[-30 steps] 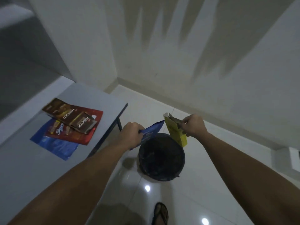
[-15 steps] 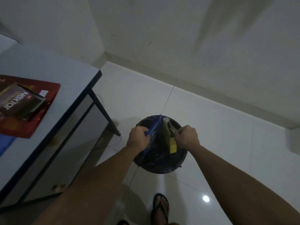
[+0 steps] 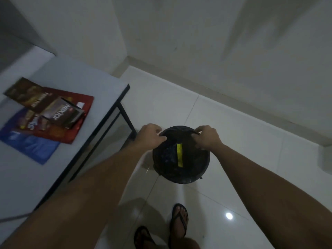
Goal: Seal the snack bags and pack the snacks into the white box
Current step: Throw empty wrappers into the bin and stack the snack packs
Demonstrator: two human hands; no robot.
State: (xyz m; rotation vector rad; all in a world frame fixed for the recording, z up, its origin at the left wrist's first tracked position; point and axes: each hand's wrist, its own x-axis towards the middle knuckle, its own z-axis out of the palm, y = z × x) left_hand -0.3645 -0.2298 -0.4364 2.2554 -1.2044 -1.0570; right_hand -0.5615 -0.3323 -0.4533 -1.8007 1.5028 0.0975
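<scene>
A black bin (image 3: 181, 174) stands on the floor tiles to the right of the table. Inside it lie a yellow wrapper (image 3: 179, 155) and a dark blue wrapper (image 3: 168, 152). My left hand (image 3: 150, 136) grips the black liner at the bin's far left rim. My right hand (image 3: 207, 137) pinches the liner at the far right rim. On the grey table (image 3: 75, 76) a brown Nextar box (image 3: 62, 115) and a brown packet (image 3: 22, 93) lie on a red snack bag (image 3: 72, 129), which overlaps a blue snack bag (image 3: 34, 148). No white box is in view.
The table's dark front edge and leg (image 3: 126, 119) stand just left of the bin. White walls meet in a corner behind. My feet in black sandals (image 3: 177, 221) are on the glossy tiles below the bin.
Both hands have let the blue and yellow wrappers drop into the bin and moved apart to the liner's edges. The view has swung left, showing more of the table.
</scene>
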